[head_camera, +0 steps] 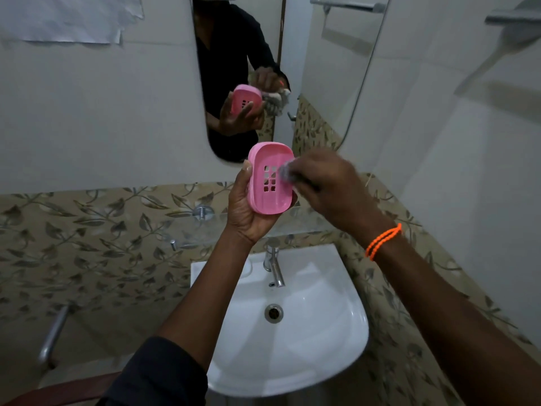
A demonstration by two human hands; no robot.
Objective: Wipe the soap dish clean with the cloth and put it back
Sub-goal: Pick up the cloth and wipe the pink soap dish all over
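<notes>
Small bathroom, likely domestic. White wall-hung washbasin [292, 332] with round drain [273, 312] and single chrome tap [275, 266]. Tall mirror [240, 68] with rounded lower corners fixed above the basin. Band of beige leaf-patterned tiles [96, 230] behind the basin, plain pale tiles [87, 112] above. Chrome towel rail [348, 5] high on the side wall. Metal bar [54, 335] lower left, possibly a door handle; too blurred to tell.

Head camera looks down, close over the sink [351, 332].
</notes>
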